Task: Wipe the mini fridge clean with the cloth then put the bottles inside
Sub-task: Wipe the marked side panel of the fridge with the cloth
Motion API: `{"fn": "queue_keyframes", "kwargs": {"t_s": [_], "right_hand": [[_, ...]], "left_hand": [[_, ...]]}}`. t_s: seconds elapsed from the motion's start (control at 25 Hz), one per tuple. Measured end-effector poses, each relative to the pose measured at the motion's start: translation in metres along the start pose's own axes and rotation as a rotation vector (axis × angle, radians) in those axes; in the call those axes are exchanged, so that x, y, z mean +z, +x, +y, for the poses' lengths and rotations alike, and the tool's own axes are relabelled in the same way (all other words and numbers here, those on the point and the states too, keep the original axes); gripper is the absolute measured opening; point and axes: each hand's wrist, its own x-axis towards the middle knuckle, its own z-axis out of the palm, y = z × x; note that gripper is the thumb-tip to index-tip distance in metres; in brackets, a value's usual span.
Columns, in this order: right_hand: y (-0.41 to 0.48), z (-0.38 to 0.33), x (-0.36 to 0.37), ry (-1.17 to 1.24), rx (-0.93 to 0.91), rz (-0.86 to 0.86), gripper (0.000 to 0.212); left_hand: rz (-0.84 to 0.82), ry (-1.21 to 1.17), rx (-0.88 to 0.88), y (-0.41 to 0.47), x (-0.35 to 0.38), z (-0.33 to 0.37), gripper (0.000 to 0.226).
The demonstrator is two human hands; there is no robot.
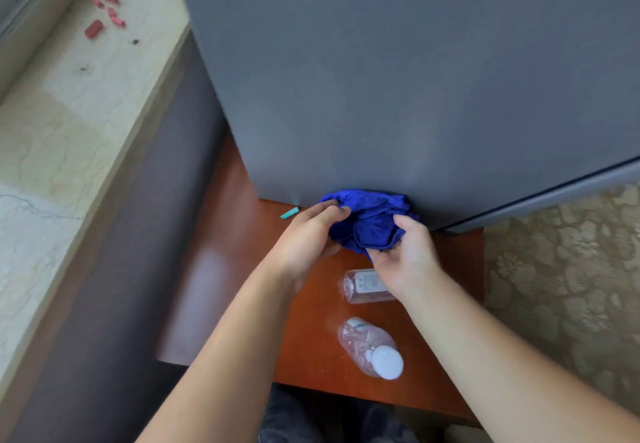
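Observation:
A grey mini fridge (398,79) stands on a reddish wooden table (242,269), its door shut along the right edge. A bunched blue cloth (370,221) sits at the fridge's lower front edge. My left hand (308,238) grips the cloth from the left and my right hand (405,252) holds it from the right and below. Two clear plastic bottles lie on the table below my hands: one (363,286) partly hidden under my right wrist, the other (370,347) nearer me with a white cap.
A small teal object (290,213) lies on the table by the fridge's left corner. A marble ledge (62,124) at the left carries several red pieces (104,13). Patterned carpet (561,286) lies to the right of the table.

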Motion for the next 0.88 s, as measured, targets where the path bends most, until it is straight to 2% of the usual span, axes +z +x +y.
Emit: {"fn": "queue_keyframes", "kwargs": {"t_s": [0.08, 0.24, 0.4, 0.52, 0.6, 0.68, 0.88], "right_hand": [[-0.003, -0.025, -0.023, 0.012, -0.023, 0.020, 0.036], [-0.015, -0.078, -0.068, 0.064, -0.078, 0.058, 0.037], [-0.045, -0.123, -0.093, 0.100, -0.123, 0.046, 0.033], [-0.076, -0.144, -0.096, 0.104, -0.146, -0.005, 0.031], [-0.097, -0.154, -0.094, 0.078, -0.197, -0.060, 0.028], [-0.124, -0.164, -0.091, 0.059, -0.277, -0.151, 0.026], [-0.201, -0.193, -0.073, 0.020, -0.527, -0.412, 0.025]], "left_hand": [[-0.042, 0.010, -0.030, 0.000, 0.031, -0.002, 0.025], [-0.159, 0.086, -0.046, -0.008, 0.094, -0.002, 0.014], [-0.211, 0.161, -0.011, -0.024, 0.138, 0.006, 0.036], [-0.174, 0.167, 0.080, -0.048, 0.156, 0.014, 0.028], [-0.142, 0.201, 0.223, -0.069, 0.163, 0.021, 0.030], [-0.073, 0.284, 0.463, -0.095, 0.172, 0.031, 0.037], [0.072, 0.443, 0.989, -0.151, 0.200, 0.058, 0.073]]}}
